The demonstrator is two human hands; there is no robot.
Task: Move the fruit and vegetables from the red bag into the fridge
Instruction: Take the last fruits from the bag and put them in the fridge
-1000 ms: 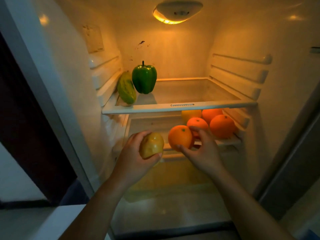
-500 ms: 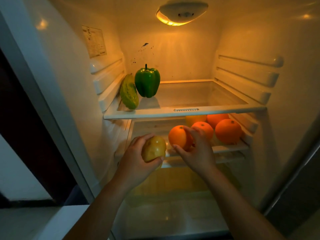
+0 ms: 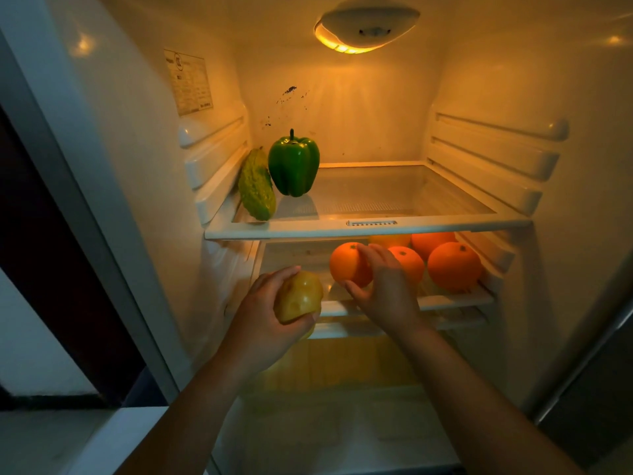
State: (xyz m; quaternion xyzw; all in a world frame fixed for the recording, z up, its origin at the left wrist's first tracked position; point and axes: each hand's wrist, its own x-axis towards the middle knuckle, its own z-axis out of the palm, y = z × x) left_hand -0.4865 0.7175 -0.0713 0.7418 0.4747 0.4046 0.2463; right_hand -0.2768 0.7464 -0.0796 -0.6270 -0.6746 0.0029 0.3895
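The fridge stands open in front of me. My left hand [image 3: 263, 313] grips a yellow fruit [image 3: 298, 297] just in front of the lower shelf [image 3: 455, 299]. My right hand [image 3: 387, 289] holds an orange [image 3: 349, 264] over the left part of that shelf, thumb under it and fingers on top. Several more oranges [image 3: 454, 265] sit to its right on the same shelf. On the upper glass shelf [image 3: 373, 228], at the left, a green bell pepper [image 3: 294, 163] stands upright beside a green bitter gourd [image 3: 256, 186]. The red bag is out of view.
A yellowish drawer [image 3: 342, 365] sits below the lower shelf. Ribbed rails line both inner side walls [image 3: 493, 166]. The fridge lamp [image 3: 366, 27] glows at the top. The right part of the upper shelf holds nothing. A dark doorway lies to the left.
Both hands have moved deeper toward the lower shelf with their fruit. The orange in my right hand now sits further in, next to the other oranges. My view has come closer.
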